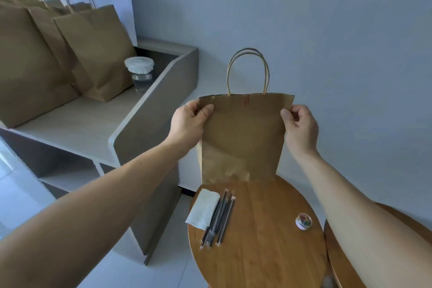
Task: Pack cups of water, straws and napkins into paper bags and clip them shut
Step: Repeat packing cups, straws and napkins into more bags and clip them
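Wall: plain grey-blue backdrop; open air from shelf unit across to right frame edge.
Shelf unit: grey, at left; raised rounded rim on its right side, near left hand.
Shelf bags: 3 brown kraft, upright in a row on top deck, twisted handles up.
Round table: wood, bottom centre; bare wood across middle and near side.
Kraft paper bag: upright over table's far rim, betw. both hands; folded flat, base flap turned up against lower left front; 2 twisted-paper handles above top rim; cannot tell if lower edge touches table.
Writing: small reddish mark near bag's top rim, too blurred to read.
Left hand: pinching bag's upper left corner, thumb flat on front, fingers curled behind.
Right hand: pinching upper right edge, thumb on front, fingers curled behind.
2nd table: wood, just beside round table, mostly under right forearm.
Napkin: white, folded, at table's left rim.
Straws: several, dark, clear-wrapped, side by side, touching napkin's right side.
Cup of water: clear, white lid, on shelf deck just right of front shelf bag.
Clip tub: small, round, coloured clips inside; right part of table, well apart from straws.
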`<state>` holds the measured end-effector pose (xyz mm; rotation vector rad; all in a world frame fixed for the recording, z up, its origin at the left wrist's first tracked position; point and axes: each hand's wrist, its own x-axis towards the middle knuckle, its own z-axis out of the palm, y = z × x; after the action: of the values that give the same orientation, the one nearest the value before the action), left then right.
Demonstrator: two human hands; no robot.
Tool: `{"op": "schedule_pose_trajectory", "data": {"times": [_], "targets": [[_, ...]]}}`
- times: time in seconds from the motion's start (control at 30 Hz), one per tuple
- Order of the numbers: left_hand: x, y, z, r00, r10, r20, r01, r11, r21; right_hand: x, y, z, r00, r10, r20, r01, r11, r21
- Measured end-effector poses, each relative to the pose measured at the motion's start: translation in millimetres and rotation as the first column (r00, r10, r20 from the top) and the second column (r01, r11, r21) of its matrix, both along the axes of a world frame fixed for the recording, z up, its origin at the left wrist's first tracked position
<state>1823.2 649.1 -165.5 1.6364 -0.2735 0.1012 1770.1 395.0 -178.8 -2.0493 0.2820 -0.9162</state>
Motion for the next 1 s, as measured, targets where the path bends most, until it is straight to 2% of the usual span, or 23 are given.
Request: {"op": "schedule_pose_trajectory", "data": {"times": [0.23,0.37,0.6,0.8,1.0], "targets": [[4,62,101,0.963,0.153,0.221,-0.159,0.987,0.010,32,66,101,0.979,0.051,0.197,-0.048,0.999,-0.018],[11,98,140,0.929,0.230,0.290,-0.245,0.969,0.017,53,99,143,0.949,0.124,0.289,-0.121,0.992,-0.028],[25,159,175,0.847,0.389,0.363,-0.415,0.910,-0.004,115,162,183,0.884,0.314,0.347,-0.324,0.946,-0.030],[34,224,202,0.720,0.535,0.441,-0.591,0.806,-0.013,166,234,210,0.804,0.478,0.353,-0.497,0.867,-0.041],[44,290,189,0.632,0.616,0.470,-0.715,0.698,0.046,220,309,205,0.760,0.617,0.206,-0.625,0.780,-0.030]]}}
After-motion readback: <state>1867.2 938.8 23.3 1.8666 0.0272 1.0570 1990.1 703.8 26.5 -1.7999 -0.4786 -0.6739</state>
